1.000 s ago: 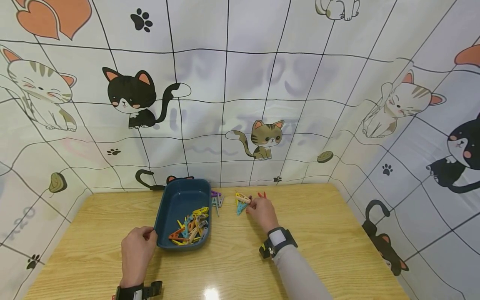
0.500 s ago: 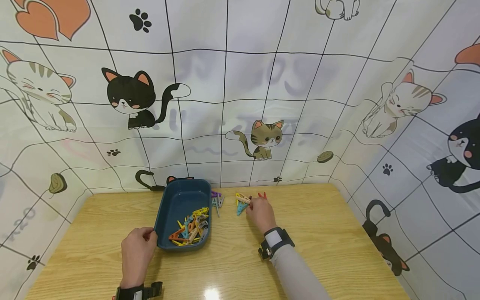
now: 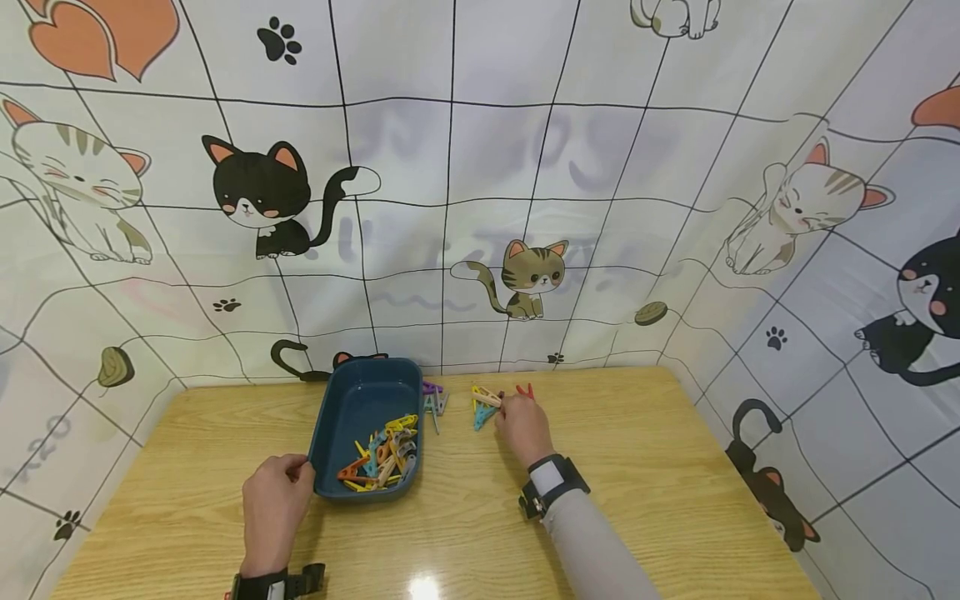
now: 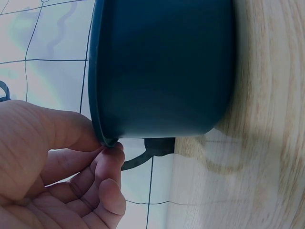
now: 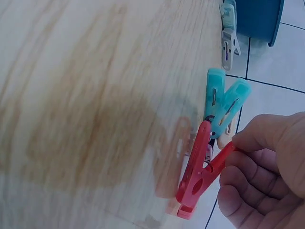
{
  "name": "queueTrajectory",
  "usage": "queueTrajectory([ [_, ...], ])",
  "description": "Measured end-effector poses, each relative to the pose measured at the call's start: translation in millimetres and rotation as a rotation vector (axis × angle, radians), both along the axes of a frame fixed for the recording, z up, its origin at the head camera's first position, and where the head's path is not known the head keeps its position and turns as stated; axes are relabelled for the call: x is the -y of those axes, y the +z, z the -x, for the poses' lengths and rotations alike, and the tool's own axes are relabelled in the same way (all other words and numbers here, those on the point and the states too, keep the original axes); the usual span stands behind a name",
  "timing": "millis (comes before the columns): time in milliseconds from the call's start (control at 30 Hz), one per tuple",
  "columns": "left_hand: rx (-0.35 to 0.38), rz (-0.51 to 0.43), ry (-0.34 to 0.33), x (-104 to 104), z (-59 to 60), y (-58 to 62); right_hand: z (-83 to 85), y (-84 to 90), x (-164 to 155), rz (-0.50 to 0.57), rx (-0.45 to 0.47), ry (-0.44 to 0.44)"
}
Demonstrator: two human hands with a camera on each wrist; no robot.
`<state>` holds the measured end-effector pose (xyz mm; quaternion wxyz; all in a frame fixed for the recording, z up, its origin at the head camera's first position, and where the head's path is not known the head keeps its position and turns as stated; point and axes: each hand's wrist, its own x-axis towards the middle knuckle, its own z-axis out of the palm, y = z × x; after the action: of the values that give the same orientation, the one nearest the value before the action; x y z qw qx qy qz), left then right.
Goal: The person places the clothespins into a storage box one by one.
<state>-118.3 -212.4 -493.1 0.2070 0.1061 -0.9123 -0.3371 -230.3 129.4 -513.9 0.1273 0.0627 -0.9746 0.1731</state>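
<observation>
Right hand: our right hand (image 3: 523, 427) lies on the table (image 3: 660, 467) right of the tray, fingers curled, thumb and fingertips (image 5: 238, 143) pinching one handle of a red clothespin (image 5: 200, 171).
Red clothespin: in the right wrist view it rests against the table, its two handles splayed in a V towards the hand and its closed end pointing away from the teal pair; its long axis runs roughly along the table surface. In the head view only its red tip (image 3: 524, 389) shows past the fingers, pointing towards the back wall.
Teal clothespins: two teal clothespins (image 5: 220, 102) lie just beside the red one, touching or nearly so, their long axes roughly in line with it and their free ends pointing towards the tray.
Beige clothespin: a pale beige clothespin (image 3: 486, 396) lies across the teal ones, just left of the fingertips.
Left hand: our left hand (image 3: 274, 503) grips the near left corner of the dark blue tray (image 3: 358, 400), thumb (image 4: 57, 129) above the rim and curled fingers below it.
Tray: it stands on the table, long axis running away from us, with a heap of mixed coloured clothespins (image 3: 381, 454) in its near end.
Other pins: a purple clothespin (image 3: 431, 388) and a grey clothespin (image 3: 437, 405) lie between the tray and the teal pair.
</observation>
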Motion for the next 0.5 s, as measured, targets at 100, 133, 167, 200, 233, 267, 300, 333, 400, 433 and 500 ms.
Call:
queueTrajectory([
  [100,0.001,0.003,-0.001,-0.2,0.0,0.0,-0.6,1.8,-0.7,0.012,-0.004,0.001],
  [133,0.001,0.004,-0.002,-0.3,0.0,0.0,-1.2,2.6,-0.8,0.021,-0.004,0.001],
  [167,0.0,0.004,-0.002,-0.3,0.0,-0.1,-1.9,3.5,-0.9,0.028,-0.007,0.003],
  [200,0.0,0.005,-0.003,-0.4,0.0,-0.2,-2.6,4.3,-0.5,0.036,-0.007,0.004],
  [233,0.0,0.005,-0.003,-0.4,0.0,-0.3,-3.2,5.0,-0.4,0.043,-0.008,0.006],
  [267,0.0,0.006,-0.002,-0.4,0.0,-0.4,-4.1,5.8,-0.1,0.054,-0.005,0.006],
  [300,0.0,0.006,-0.002,-0.4,0.0,-0.5,-5.2,6.8,0.3,0.062,-0.002,0.008],
  [333,0.0,0.006,-0.001,-0.4,0.0,-0.6,-6.5,8.1,0.9,0.072,0.002,0.007],
  [400,-0.001,0.008,-0.001,-0.3,0.1,-0.8,-9.1,10.9,2.4,0.1,0.012,0.006],
  [433,-0.003,0.008,-0.001,-0.3,0.2,-1.0,-10.4,12.4,3.0,0.116,0.018,0.005],
  [500,-0.005,0.011,-0.001,-0.3,0.4,-1.2,-13.4,16.0,4.8,0.168,0.035,0.005],
])
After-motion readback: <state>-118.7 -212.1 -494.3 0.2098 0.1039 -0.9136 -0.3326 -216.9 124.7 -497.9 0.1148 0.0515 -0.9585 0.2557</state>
